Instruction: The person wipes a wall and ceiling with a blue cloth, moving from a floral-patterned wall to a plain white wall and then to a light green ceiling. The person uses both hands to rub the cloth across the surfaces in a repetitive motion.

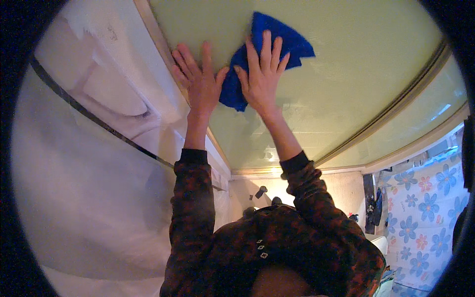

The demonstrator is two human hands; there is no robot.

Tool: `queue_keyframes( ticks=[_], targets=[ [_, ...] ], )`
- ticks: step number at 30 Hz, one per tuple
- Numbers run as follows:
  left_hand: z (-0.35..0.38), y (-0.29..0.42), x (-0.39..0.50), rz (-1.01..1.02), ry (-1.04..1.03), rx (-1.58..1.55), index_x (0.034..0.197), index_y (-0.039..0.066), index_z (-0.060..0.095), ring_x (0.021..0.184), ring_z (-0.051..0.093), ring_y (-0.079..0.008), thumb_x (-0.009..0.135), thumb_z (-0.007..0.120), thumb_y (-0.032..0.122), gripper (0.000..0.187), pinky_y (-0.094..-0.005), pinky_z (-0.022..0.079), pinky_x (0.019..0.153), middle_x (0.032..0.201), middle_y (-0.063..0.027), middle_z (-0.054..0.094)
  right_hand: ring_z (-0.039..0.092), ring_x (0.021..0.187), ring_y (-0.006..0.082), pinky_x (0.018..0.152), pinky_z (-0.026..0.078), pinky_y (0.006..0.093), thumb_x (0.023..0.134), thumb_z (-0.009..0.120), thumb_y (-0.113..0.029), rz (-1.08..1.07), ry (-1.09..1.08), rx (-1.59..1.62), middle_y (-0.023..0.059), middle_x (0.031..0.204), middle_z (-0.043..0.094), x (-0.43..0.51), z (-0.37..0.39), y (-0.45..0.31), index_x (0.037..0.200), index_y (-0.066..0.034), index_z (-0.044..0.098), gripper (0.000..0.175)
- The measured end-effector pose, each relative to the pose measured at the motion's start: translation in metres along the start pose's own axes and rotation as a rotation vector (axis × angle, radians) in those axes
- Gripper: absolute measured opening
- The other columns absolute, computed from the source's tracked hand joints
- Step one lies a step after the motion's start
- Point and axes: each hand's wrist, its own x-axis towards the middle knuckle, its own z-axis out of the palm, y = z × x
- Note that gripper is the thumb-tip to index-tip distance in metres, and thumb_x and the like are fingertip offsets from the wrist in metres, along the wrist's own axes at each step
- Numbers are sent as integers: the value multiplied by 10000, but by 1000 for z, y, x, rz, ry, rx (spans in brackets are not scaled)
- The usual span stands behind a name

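Observation:
A blue cloth [302, 48] lies flat against a large greenish, glossy panel [352, 74] in a light frame. My right hand [261, 80] rests on the cloth with its fingers spread, pressing it to the panel. Close by on the left, my left hand [202, 83] is laid flat with fingers apart, partly on the panel and partly at its left frame edge. Its thumb tip reaches the cloth's left edge. Both forearms are in dark, patterned sleeves with black cuffs.
A pale moulded wall [111, 89] adjoins the panel's frame on the left, with a dark curved strip [92, 117] crossing it. A metal rail [386, 122] runs along the panel's right side. A flowered curtain [419, 215] hangs at the lower right.

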Motion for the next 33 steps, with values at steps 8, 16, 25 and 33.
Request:
queue_keyframes(
  ticks=[8, 16, 25, 33],
  targets=[
    [-12, 19, 21, -30, -4, -88, 1590, 186, 245, 1492, -33, -530, 920, 658, 472, 836, -707, 25, 1133, 1623, -322, -28, 139, 1511, 433, 1155, 129, 672, 887, 686, -407, 16, 130, -123, 170, 1655, 170, 45, -69, 89, 1533, -217, 404, 730],
    [22, 92, 54, -37, 77, -74, 1563, 330, 335, 1486, -49, -549, 905, 593, 596, 754, -751, -35, 1096, 1622, -333, -9, 45, 1499, 514, 1137, 77, 710, 967, 580, -422, 274, 47, -20, 285, 1636, 77, -44, -49, 74, 1566, -107, 303, 731],
    [35, 83, 43, -36, 119, -46, 1567, 299, 336, 1486, -27, -552, 926, 459, 710, 770, -756, -44, 1087, 1621, -335, 18, 28, 1516, 475, 1165, 5, 657, 916, 665, -249, 199, 116, 42, 265, 1634, 135, 3, -56, 82, 1576, -31, 202, 835],
    [37, 79, 39, -21, 129, -59, 1570, 267, 335, 1481, -22, -562, 925, 436, 729, 799, -764, -26, 1081, 1618, -338, 20, 82, 1518, 440, 1204, 66, 595, 908, 694, -271, 248, 288, -78, 283, 1635, 84, 10, -102, 164, 1561, 62, 59, 970]
  ],
)
